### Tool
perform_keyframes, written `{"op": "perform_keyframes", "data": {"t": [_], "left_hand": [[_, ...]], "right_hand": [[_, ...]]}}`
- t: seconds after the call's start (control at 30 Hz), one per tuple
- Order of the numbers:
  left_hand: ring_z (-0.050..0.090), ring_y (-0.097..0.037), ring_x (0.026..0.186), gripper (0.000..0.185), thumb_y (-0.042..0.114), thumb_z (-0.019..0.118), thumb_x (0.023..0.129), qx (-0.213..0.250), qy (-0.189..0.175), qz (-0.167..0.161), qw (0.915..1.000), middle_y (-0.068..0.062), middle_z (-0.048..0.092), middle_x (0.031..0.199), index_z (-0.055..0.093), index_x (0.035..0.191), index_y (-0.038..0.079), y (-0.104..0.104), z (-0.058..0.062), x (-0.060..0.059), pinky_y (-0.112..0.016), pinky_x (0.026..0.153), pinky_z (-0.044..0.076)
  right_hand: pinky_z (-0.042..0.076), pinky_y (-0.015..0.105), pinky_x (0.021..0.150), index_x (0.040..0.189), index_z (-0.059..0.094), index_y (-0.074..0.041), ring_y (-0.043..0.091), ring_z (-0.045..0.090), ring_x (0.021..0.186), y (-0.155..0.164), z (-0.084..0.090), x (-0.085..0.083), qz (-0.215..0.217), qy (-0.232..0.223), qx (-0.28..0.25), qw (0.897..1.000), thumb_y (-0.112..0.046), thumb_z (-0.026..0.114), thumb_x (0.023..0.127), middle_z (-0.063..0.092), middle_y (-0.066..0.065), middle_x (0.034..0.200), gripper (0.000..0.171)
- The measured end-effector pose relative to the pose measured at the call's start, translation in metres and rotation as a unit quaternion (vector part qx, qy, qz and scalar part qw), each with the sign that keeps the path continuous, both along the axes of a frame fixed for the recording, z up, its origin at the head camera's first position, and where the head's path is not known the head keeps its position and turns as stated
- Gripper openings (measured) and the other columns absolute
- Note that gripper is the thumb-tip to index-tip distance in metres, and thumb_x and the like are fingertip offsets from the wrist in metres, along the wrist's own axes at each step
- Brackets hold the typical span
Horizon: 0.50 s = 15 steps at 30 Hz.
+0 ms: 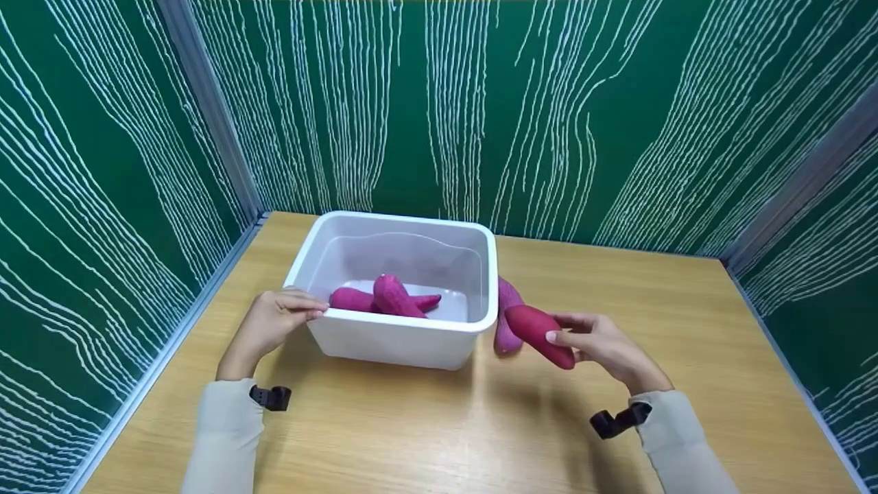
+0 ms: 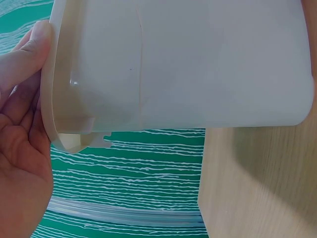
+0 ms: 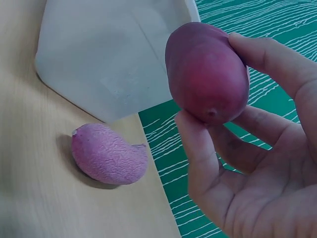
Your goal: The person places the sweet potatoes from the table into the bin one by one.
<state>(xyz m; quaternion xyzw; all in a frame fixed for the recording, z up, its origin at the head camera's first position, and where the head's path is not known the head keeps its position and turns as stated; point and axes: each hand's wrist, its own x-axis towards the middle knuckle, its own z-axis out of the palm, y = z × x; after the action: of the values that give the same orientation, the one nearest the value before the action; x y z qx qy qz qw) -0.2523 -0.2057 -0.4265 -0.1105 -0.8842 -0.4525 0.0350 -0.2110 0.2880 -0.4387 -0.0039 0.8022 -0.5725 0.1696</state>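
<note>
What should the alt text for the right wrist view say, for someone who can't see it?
The right hand holds up a smooth, dark red sweet potato in its fingers. Lower left, a paler, wrinkled sweet potato lies on a wooden table beside a white bin, with a green, white-lined wall behind.

the tabletop (image 1: 411,439) leaves room to pass at the frame's lower centre and far right, while the white bin (image 1: 394,339) and a wrinkled root (image 1: 507,337) block the middle.

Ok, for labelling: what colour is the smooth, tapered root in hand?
The root is pinkish red, clearest in the head view.
</note>
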Motion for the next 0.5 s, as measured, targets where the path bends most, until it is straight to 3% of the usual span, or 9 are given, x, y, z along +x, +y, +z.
{"op": "perform_keyframes", "data": {"t": [0.5], "left_hand": [[0.062,-0.027,0.107,0.017,0.009,0.073,0.083,0.003,-0.011,-0.004,0.9999,-0.011,0.072,0.106,0.077,0.099,0.011,0.000,0.000,0.000,-0.044,0.101,0.048]], "right_hand": [[0.057,0.032,0.082,0.140,0.044,0.001,0.024,0.058,0.102,-0.002,0.016,-0.005,0.004,0.009,0.021,1.000,-0.033,0.072,0.085,0.052,0.023,0.132,0.071]]}}
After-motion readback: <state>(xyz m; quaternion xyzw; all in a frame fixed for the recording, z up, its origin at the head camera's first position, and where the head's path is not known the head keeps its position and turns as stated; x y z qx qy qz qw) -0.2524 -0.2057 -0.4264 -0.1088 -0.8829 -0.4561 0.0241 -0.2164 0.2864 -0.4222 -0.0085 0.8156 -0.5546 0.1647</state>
